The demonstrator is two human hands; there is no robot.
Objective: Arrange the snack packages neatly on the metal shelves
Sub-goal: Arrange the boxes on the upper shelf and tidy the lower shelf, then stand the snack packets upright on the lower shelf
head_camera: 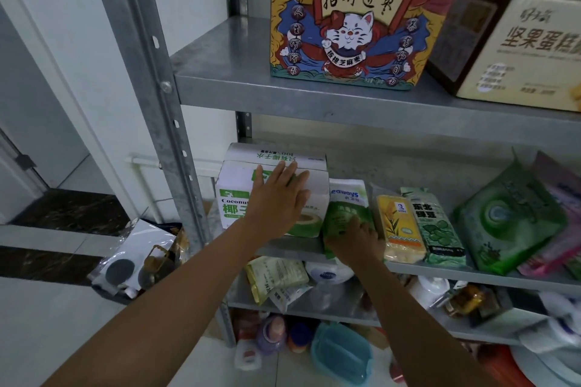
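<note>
My left hand (278, 198) lies flat with straight fingers against the front of a white and green coconut water carton (239, 188) at the left end of the middle metal shelf (440, 270). My right hand (356, 240) grips the lower part of a green and white pouch (344, 207) standing just right of the carton. Beside it stand a yellow packet (397, 226) and a green bean packet (438, 226). A large green pack (509, 217) leans at the right.
The top shelf (226, 66) carries a colourful cat box (355, 25) and a cream box (528, 50). Lower shelves hold bags, bottles and a blue lidded container (341, 352). A steel upright (163, 97) stands at left, with a bag of items (138, 258) on the floor.
</note>
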